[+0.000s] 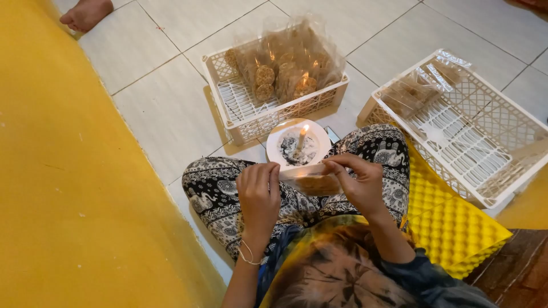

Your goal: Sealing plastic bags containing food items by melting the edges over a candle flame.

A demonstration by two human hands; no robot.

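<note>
Clear plastic bag point(311, 181) with a brown round snack inside sits over the lap, stretched between both hands, just in front of a lit candle point(301, 137) on a white plate point(317, 132). Left hand point(258, 194) is pinched on the bag's left end, right hand point(357, 182) on its right end, fingers curled closed over the film. Main risk, as I read it: the flame is close to the bag's top edge — a tilt or slip could scorch the film or the fingertips, or melt a hole instead of a clean seam. The plate rests on the tiled floor point(154, 114) right against the patterned trousers point(214, 188), so a knee shift could tip the candle. The white crate point(251, 111) of filled bags is just behind the plate, more plastic near the flame. The second crate point(468, 131) on the right holds a few flat bags; its far corner is cut off. Hard to tell — whether the bag's mouth is open or already closed, how many pieces are inside, and what the dark residue on the plate is. A bare foot point(87, 12) of another person is cropped at the top left; the yellow mat point(68, 188) covers the left.
</note>
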